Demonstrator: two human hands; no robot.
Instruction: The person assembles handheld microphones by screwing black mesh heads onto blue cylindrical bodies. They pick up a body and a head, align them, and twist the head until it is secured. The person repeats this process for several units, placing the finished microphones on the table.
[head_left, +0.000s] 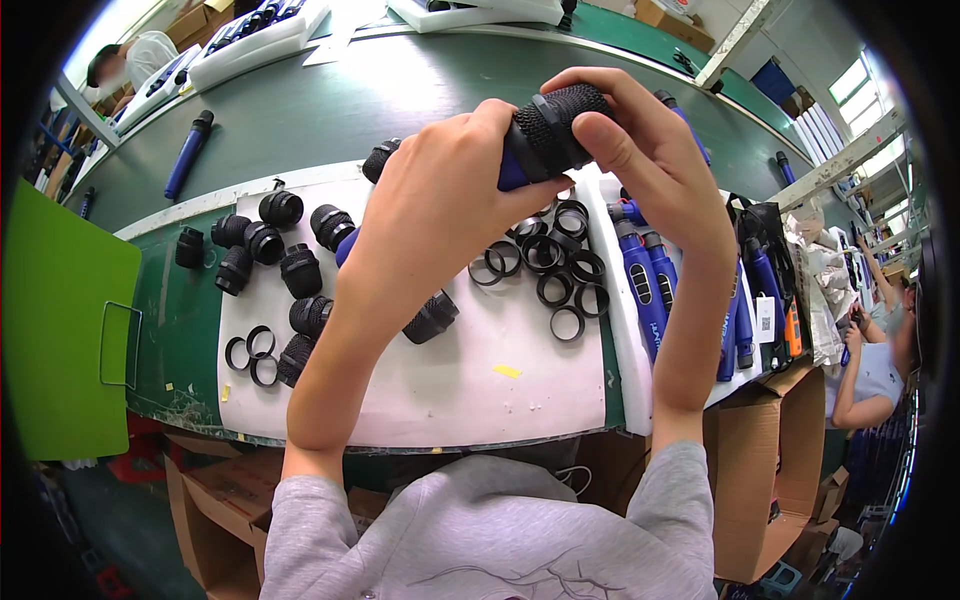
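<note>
Raised over the bench, a microphone [548, 132] with a blue body and black mesh head is in both my hands. My left hand [425, 190] wraps round its blue body, much of which the hand hides. My right hand [655, 150] grips the mesh head, thumb below and fingers over the top. Under my arms, on a white sheet [480, 400], several black mesh heads [300, 270] lie to the left. Several black rings [540, 255] are scattered to the right, and a few more rings [262, 342] sit at the left.
A white foam tray [630, 370] with several blue microphone bodies [642, 285] stands at the right, a cardboard box [785, 480] below it. Another microphone [188, 155] lies on the dark green surface beyond. A bright green panel [70, 330] is at the left. Other people [870, 385] work nearby.
</note>
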